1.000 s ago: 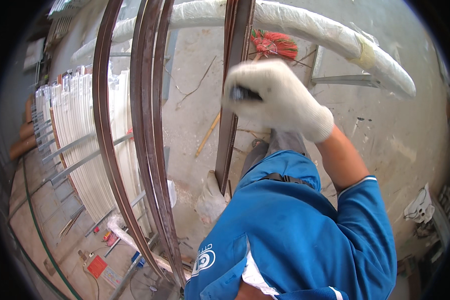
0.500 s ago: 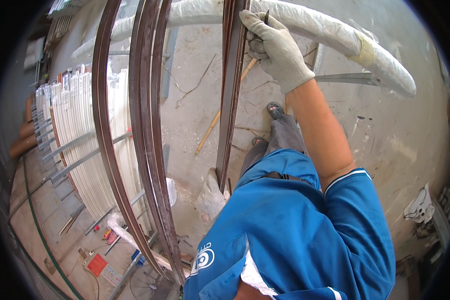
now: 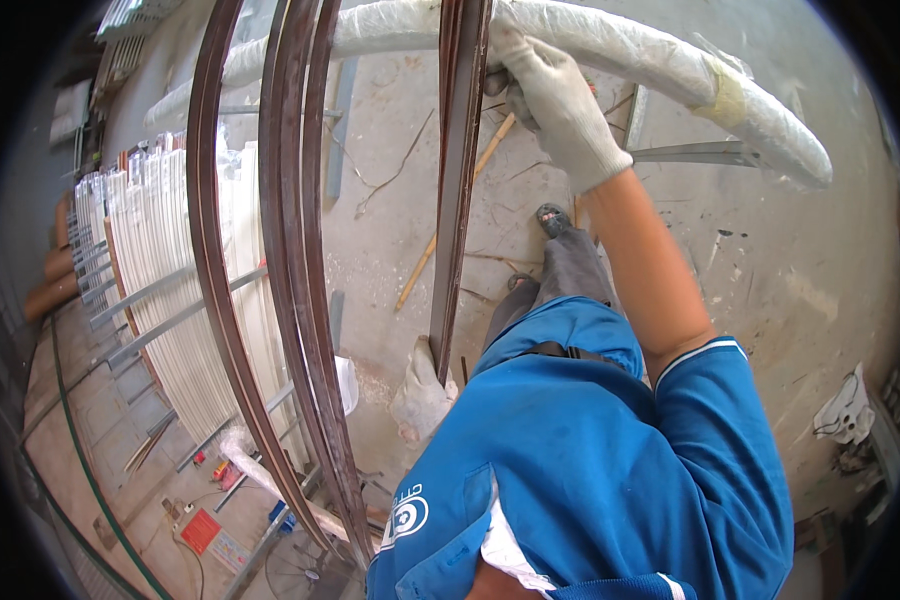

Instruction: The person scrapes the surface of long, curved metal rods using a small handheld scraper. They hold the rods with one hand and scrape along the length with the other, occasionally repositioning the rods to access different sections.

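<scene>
Right hand [image 3: 555, 95], gloved, is clenching around the upper part of a long brown metal strip [image 3: 457, 200] that is standing near-upright beside the wrapped white pipe [image 3: 670, 70]; left hand [image 3: 422, 385], also gloved, is gripping the same strip low down by the hip. The strip is sitting apart from the leaning brown profiles [image 3: 290, 300] to the left. Judging from its length, it is risking swinging or flexing into those profiles, or slipping through the gloves onto the foot [image 3: 555, 222] below.
</scene>
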